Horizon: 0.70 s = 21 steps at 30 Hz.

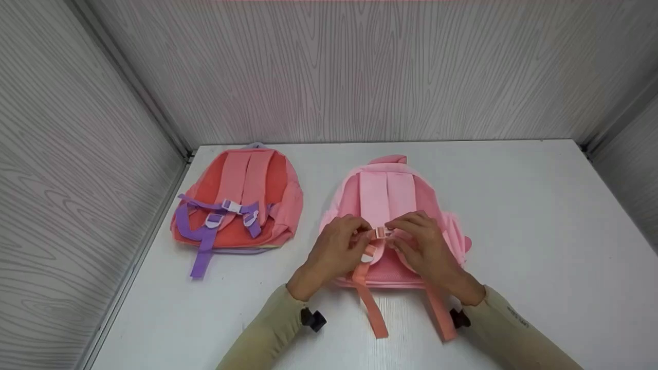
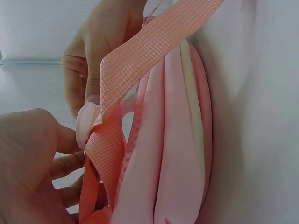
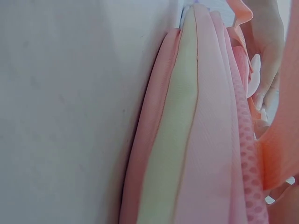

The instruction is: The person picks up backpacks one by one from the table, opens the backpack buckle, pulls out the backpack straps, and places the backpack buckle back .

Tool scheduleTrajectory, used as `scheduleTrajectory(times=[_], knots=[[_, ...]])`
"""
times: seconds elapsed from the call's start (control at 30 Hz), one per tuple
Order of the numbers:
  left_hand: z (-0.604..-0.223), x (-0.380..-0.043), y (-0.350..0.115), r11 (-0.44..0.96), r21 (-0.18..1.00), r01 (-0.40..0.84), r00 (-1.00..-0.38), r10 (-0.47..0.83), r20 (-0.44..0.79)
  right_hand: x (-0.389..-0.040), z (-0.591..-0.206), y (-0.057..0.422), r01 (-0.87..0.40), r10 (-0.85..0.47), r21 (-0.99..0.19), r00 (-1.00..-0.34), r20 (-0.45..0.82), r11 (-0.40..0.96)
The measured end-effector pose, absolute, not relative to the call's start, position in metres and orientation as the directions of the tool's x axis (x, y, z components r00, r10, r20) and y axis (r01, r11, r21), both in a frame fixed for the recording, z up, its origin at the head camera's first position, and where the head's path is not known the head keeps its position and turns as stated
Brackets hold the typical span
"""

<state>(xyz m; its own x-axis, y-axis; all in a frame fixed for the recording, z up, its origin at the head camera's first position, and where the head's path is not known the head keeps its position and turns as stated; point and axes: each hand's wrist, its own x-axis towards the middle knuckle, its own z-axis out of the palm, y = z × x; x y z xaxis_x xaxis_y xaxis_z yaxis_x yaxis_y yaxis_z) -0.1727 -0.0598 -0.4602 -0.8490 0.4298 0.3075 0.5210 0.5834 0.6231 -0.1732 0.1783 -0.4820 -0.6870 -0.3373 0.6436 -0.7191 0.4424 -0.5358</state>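
A pink backpack (image 1: 401,190) lies with its shoulder straps facing up. Above its lower middle, a small pale side-release buckle (image 1: 381,233) sits between both hands. My left hand (image 1: 334,249) pinches the buckle's left end and its orange webbing with thumb and fingers. From the other side, my right hand (image 1: 429,249) pinches the buckle's right part. Whether the two halves are fully joined cannot be told. Orange webbing (image 2: 140,51) crosses in front of the hands in the left wrist view. A whitish strap adjuster (image 1: 367,255) hangs below the left fingers.
A coral backpack (image 1: 280,205) with purple straps (image 1: 204,252) and a white buckle (image 1: 231,206) lies at the left of the white table (image 1: 540,231). Two orange strap ends (image 1: 374,313) trail toward the front. Grey wood-patterned panels (image 1: 334,72) stand behind and at the sides.
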Motion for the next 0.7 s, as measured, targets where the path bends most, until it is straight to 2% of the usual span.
scheduleTrajectory(times=[0.23, 0.47, 0.7], knots=[[-0.4617, -0.1745, -0.0594, 0.543, 0.686, 0.485, -0.867, 0.404, 0.293, -0.1732, -0.4819, 0.1787, -0.722, -0.336, -0.533, -0.684, 0.648, 0.441], [-0.4669, -0.176, -0.0588, 0.419, 0.796, 0.438, -0.88, 0.38, 0.284, -0.1733, -0.4819, 0.1783, -0.731, -0.338, -0.535, -0.676, 0.655, 0.423], [-0.4684, -0.1767, -0.0586, 0.34, 0.853, 0.397, -0.888, 0.377, 0.264, -0.1741, -0.4815, 0.1787, -0.732, -0.34, -0.543, -0.676, 0.654, 0.411]])
